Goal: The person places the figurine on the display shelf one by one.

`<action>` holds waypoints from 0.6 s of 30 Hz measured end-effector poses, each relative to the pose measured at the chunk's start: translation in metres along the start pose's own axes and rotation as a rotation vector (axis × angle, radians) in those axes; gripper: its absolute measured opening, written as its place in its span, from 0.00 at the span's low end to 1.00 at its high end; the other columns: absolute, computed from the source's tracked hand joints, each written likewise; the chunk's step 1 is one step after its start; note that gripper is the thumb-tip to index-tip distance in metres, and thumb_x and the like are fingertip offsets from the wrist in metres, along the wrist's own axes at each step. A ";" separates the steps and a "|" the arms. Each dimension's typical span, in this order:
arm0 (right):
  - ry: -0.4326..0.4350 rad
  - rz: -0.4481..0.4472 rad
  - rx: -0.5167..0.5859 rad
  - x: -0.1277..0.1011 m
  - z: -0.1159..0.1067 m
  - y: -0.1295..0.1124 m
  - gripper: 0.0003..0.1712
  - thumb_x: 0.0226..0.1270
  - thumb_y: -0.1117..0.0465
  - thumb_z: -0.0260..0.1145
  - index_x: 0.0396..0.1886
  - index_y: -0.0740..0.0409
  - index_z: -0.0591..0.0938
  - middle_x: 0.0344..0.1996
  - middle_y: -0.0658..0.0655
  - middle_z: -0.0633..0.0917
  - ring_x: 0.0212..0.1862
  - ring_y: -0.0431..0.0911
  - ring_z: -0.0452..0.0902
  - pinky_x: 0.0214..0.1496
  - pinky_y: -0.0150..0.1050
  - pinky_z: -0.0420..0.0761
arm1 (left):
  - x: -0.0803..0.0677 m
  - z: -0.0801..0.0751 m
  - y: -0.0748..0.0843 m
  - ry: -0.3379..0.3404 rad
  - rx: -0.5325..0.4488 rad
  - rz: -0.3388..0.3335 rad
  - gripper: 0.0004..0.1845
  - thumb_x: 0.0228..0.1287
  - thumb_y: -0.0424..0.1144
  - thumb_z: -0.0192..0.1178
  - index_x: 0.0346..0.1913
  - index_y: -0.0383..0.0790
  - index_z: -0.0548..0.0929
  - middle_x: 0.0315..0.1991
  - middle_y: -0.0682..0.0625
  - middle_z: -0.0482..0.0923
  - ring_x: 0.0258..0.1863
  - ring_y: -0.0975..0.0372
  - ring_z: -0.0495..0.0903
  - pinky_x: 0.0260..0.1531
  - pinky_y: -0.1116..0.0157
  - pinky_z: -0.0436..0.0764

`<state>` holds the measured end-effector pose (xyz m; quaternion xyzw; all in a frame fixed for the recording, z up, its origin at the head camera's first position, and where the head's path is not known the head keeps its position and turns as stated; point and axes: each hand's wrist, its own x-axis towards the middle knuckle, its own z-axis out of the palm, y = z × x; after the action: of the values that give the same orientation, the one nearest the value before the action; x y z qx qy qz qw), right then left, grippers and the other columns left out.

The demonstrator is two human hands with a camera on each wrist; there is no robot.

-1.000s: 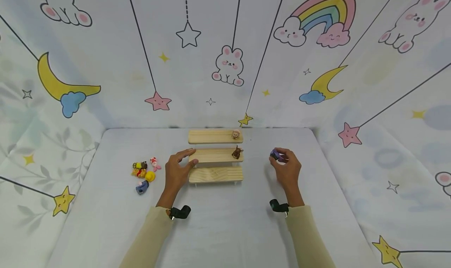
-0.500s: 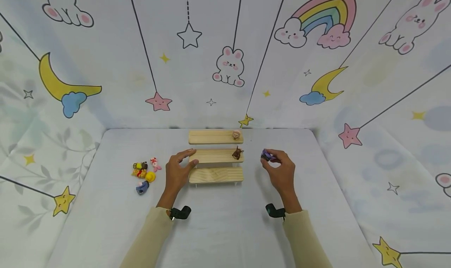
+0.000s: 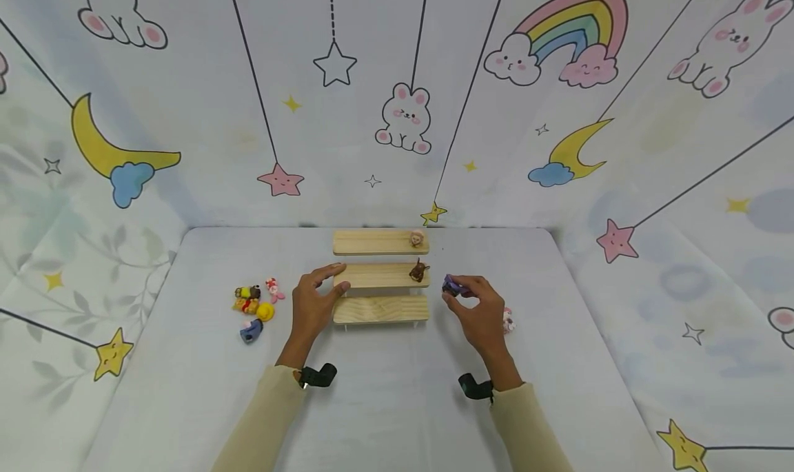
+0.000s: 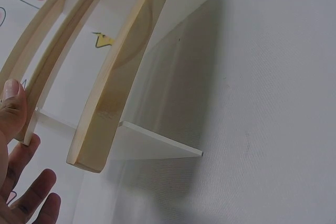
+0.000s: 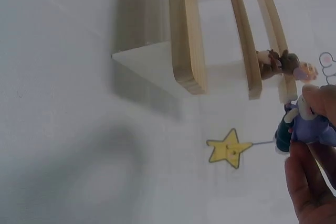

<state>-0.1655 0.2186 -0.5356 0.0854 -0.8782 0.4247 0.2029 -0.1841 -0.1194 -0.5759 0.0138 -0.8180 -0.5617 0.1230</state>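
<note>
Since the earlier frame the right hand [image 3: 480, 315] has carried the purple figurine [image 3: 455, 286] leftward, and it is now just beside the right end of the three-tier wooden shelf [image 3: 380, 275]. Thumb and fingers pinch its body. It looks small, light and rigid, probably smooth plastic, so a grip around the torso suits it. The left hand [image 3: 314, 303] rests with straight fingers against the shelf's left end, near the brown figurine's [image 3: 418, 271] tier.
</note>
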 end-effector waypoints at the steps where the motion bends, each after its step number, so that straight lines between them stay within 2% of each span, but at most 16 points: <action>1: -0.002 -0.011 -0.003 -0.001 0.001 0.000 0.23 0.61 0.61 0.83 0.58 0.50 0.90 0.50 0.54 0.90 0.49 0.47 0.86 0.52 0.27 0.81 | 0.000 0.000 0.000 0.002 0.005 0.001 0.22 0.65 0.50 0.75 0.62 0.57 0.89 0.65 0.54 0.86 0.67 0.51 0.77 0.71 0.46 0.75; 5: -0.022 -0.044 -0.003 -0.005 0.007 -0.002 0.24 0.61 0.60 0.83 0.58 0.51 0.90 0.50 0.54 0.90 0.48 0.47 0.86 0.52 0.28 0.82 | 0.000 0.000 0.000 0.007 0.009 0.006 0.23 0.64 0.50 0.76 0.62 0.57 0.89 0.65 0.54 0.86 0.67 0.52 0.78 0.71 0.47 0.75; 10: -0.066 -0.038 0.017 -0.011 0.014 -0.006 0.24 0.61 0.60 0.83 0.58 0.50 0.90 0.50 0.53 0.90 0.49 0.46 0.86 0.52 0.30 0.83 | 0.000 -0.001 -0.001 0.003 -0.006 0.005 0.22 0.65 0.49 0.76 0.62 0.56 0.89 0.65 0.53 0.86 0.68 0.52 0.77 0.71 0.47 0.74; 18: -0.077 -0.056 0.011 -0.020 0.028 -0.005 0.24 0.59 0.63 0.84 0.56 0.52 0.90 0.49 0.52 0.90 0.48 0.46 0.87 0.51 0.34 0.85 | 0.001 0.000 -0.002 0.001 -0.019 0.012 0.22 0.65 0.49 0.76 0.62 0.56 0.89 0.65 0.53 0.86 0.69 0.52 0.77 0.70 0.46 0.74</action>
<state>-0.1540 0.1930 -0.5564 0.1271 -0.8803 0.4200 0.1804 -0.1850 -0.1203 -0.5777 0.0078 -0.8127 -0.5687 0.1269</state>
